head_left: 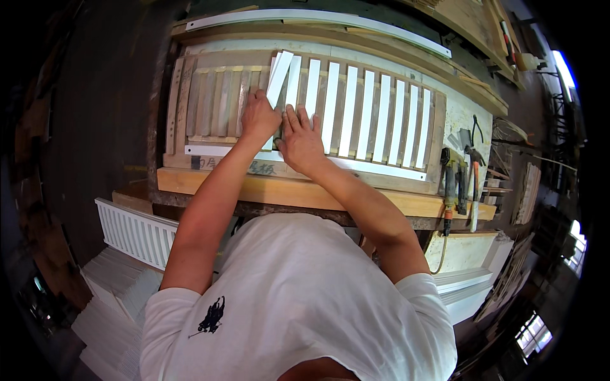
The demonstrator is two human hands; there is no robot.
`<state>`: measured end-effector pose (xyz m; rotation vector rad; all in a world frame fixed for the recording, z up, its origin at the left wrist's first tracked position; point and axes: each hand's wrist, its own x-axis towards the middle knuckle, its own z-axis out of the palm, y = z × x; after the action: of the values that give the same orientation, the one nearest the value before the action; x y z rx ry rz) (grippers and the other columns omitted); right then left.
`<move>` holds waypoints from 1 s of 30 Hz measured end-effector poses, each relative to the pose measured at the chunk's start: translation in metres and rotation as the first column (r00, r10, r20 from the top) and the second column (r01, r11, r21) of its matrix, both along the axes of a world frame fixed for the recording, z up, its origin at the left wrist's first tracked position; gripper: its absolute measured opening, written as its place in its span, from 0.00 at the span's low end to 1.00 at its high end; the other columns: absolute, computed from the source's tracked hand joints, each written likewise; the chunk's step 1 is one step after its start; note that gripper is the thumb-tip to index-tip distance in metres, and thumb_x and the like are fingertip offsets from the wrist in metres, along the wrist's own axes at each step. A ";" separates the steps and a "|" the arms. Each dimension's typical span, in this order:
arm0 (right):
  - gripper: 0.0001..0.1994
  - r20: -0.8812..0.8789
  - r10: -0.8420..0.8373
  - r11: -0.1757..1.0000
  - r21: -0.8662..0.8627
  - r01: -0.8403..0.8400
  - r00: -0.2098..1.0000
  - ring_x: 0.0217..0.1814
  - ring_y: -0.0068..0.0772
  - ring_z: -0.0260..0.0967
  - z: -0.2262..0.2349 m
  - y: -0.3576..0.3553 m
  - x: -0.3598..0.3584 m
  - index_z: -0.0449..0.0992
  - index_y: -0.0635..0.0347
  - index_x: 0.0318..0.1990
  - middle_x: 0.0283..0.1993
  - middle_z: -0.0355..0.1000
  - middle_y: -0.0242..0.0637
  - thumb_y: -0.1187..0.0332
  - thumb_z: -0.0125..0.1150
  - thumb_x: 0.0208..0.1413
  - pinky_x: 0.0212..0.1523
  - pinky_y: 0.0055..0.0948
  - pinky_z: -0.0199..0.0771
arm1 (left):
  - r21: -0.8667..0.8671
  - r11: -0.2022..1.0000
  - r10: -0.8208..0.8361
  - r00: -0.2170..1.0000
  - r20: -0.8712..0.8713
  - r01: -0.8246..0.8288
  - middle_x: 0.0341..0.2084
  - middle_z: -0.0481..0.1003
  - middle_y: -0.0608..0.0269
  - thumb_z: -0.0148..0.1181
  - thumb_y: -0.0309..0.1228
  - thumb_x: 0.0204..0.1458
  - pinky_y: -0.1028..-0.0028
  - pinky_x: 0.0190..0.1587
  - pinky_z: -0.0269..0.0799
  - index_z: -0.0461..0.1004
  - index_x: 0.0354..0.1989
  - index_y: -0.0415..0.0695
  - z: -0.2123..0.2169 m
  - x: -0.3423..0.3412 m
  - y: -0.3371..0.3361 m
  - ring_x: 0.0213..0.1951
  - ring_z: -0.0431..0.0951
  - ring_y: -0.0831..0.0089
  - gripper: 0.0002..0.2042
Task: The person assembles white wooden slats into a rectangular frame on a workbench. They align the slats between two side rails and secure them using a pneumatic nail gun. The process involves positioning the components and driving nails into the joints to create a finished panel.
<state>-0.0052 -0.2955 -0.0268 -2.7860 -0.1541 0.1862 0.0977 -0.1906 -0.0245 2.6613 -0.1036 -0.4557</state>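
Observation:
A wooden jig (440, 127) with raised strips lies on the bench, and white slats (349, 111) stand side by side in its right part. My left hand (259, 119) is closed on a couple of loose white slats (279, 75), tilted across the slat beside them. Just to its right, my right hand (301, 141) lies over the lower ends of the slats, fingers stretched out. A long white rail (381, 168) runs along the jig's near side, under the slats' near ends; my forearms hide part of it.
Another white rail (318, 14) lies beyond the jig. A nail gun (450, 181), a hammer (474, 184) and pliers (477, 129) rest at the bench's right end. A finished slatted panel (136, 232) and stacked white panels (114, 311) stand at lower left.

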 end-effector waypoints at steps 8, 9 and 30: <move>0.35 0.111 0.103 0.986 0.122 -0.117 0.988 0.73 0.52 0.42 -0.003 0.017 0.005 0.56 0.69 0.65 0.71 0.48 0.51 0.53 0.55 0.56 0.67 0.60 0.42 | -0.041 0.997 0.075 0.988 0.133 -0.070 0.48 0.67 0.41 0.59 0.35 0.47 0.55 0.48 0.71 0.66 0.47 0.34 -0.008 0.004 0.028 0.47 0.73 0.44 0.22; 0.36 0.093 0.112 0.987 0.101 -0.121 0.989 0.74 0.52 0.42 -0.003 0.021 0.008 0.55 0.69 0.65 0.71 0.48 0.51 0.53 0.55 0.56 0.67 0.60 0.41 | -0.025 0.997 0.073 0.989 0.132 -0.070 0.47 0.68 0.41 0.59 0.35 0.47 0.55 0.48 0.71 0.67 0.47 0.34 -0.004 0.006 0.029 0.47 0.73 0.44 0.21; 0.34 0.128 0.213 0.973 0.066 -0.222 0.969 0.74 0.54 0.41 -0.017 0.065 0.028 0.61 0.75 0.60 0.70 0.48 0.56 0.53 0.55 0.56 0.67 0.61 0.41 | -0.002 0.994 0.108 0.960 0.260 -0.111 0.41 0.72 0.43 0.60 0.35 0.44 0.55 0.46 0.71 0.71 0.45 0.35 -0.013 0.021 0.084 0.44 0.73 0.45 0.21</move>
<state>0.0228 -0.2307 -0.0442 -2.6969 -0.4881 0.0631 0.1191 -0.1066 -0.0374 2.7091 -0.0320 -0.0704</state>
